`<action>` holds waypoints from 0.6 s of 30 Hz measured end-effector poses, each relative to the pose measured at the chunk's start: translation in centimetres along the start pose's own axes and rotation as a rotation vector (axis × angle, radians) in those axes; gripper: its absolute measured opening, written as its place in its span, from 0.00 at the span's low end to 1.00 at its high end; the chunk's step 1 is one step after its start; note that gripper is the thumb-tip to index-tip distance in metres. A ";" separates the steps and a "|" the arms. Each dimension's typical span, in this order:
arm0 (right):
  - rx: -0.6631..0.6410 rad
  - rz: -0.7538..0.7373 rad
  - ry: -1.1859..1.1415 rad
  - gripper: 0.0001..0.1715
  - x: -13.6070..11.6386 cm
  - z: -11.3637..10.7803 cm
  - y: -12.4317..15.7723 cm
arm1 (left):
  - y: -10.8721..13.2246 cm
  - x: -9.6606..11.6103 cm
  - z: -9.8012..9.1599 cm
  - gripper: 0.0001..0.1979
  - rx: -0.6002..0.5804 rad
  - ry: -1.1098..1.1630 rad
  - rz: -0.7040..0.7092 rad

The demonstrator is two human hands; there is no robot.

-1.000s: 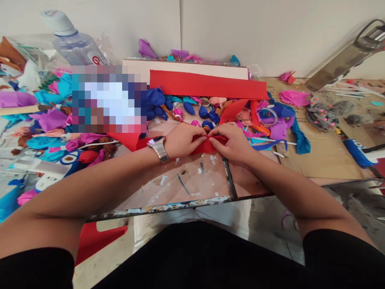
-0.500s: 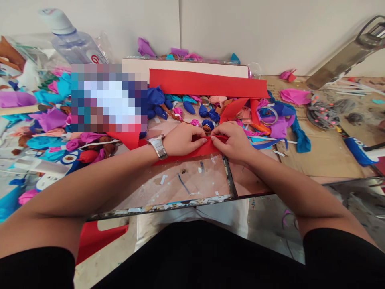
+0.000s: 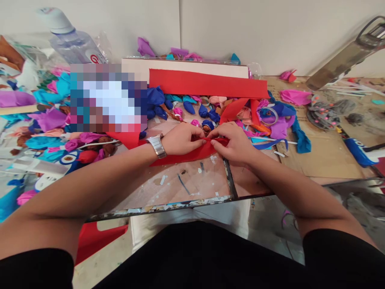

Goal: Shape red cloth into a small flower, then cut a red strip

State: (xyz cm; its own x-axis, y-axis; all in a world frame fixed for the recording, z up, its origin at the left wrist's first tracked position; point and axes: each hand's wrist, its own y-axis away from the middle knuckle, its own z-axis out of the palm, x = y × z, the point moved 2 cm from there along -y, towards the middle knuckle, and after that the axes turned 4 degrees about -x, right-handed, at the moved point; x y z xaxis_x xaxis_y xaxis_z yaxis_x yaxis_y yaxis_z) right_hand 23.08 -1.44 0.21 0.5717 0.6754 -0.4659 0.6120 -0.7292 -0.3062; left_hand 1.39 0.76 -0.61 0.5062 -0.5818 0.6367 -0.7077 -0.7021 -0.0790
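Observation:
Both hands pinch one strip of red crepe paper [image 3: 192, 154] just above the table. My left hand [image 3: 183, 138], with a metal watch at the wrist, grips its upper edge between thumb and fingers. Close beside it, my right hand [image 3: 230, 140] is closed on the same edge, thumb toward the left hand. The strip's lower part hangs toward the tabletop. Behind the hands lie several blue and pink paper pieces [image 3: 210, 115]. A long flat red strip [image 3: 207, 83] rests farther back, and a folded red piece [image 3: 237, 110] lies just beyond my right hand.
Crumpled purple and teal paper [image 3: 45, 142] crowds the left side. A clear bottle [image 3: 73, 44] with a white cap stands back left; another bottle [image 3: 333, 60] leans at the right. Cardboard [image 3: 315, 156] covers the table's right part. A tape roll [image 3: 269, 115] lies among the papers.
My right hand's fingers have shifted slightly on the red paper, and the edge between the hands is gathered a bit differently. My left hand keeps almost the same place.

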 end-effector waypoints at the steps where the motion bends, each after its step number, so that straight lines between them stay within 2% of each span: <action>1: -0.001 -0.008 0.003 0.08 0.0 0.0 0.0 | 0.0 0.0 0.0 0.14 -0.006 0.003 0.004; 10: 0.067 -0.076 0.022 0.07 0.4 0.6 0.1 | 0.0 0.3 -0.6 0.14 -0.114 -0.005 -0.014; 18: 0.084 -0.110 0.053 0.07 0.5 0.6 0.1 | 0.0 0.4 -1.0 0.12 -0.083 0.026 -0.050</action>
State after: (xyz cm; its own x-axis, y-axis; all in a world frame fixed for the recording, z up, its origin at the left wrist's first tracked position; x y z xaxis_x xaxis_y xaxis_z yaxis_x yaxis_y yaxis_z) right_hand 23.12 -1.27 -0.58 0.5335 0.7548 -0.3817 0.6260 -0.6558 -0.4220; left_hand 1.10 0.96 0.41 0.5300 -0.5352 0.6578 -0.7205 -0.6932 0.0165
